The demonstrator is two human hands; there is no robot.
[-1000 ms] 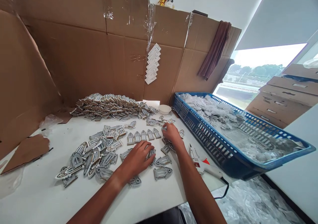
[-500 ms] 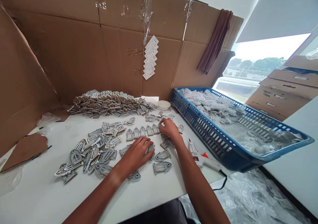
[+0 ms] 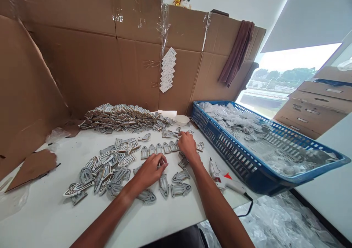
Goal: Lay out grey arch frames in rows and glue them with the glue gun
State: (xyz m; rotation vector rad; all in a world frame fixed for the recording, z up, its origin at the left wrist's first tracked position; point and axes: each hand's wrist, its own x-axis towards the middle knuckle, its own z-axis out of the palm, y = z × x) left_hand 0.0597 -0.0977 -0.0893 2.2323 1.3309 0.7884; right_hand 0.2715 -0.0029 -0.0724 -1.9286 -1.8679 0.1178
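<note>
Over the bench (image 3: 35, 218), just near of a left-to-right row of grey arched pieces (image 3: 158, 148): left hand (image 3: 150, 171), palm down, fingers curled, thumb and index tips close to each other. Between them, nothing visible; touching or slightly apart, no telling from here.

At the right end of the row, close beside the last clearly visible arch: right hand (image 3: 187, 145), fingers pointing far and left, fingertips low. A sliver of grey by the fingers, but clamped on it or merely against it, impossible to tell.

Flat on the bench, to the near side of the left hand's grip and slightly right: loose arched piece (image 3: 164, 186), long axis near to far, pointed end toward the near edge. Opposite to the row, with points all toward the far side. Much closer to the left hand than to the right; from the right hand's grip, near and left.

Right of that piece, two more arched pieces (image 3: 180, 189), one beyond the other, long axes roughly left to right, points to the right. Near of the left wrist, another flat grey piece (image 3: 147, 196), partly beneath the forearm. Far right, beyond the glue gun (image 3: 215, 171): blue basket (image 3: 233, 152).
</note>
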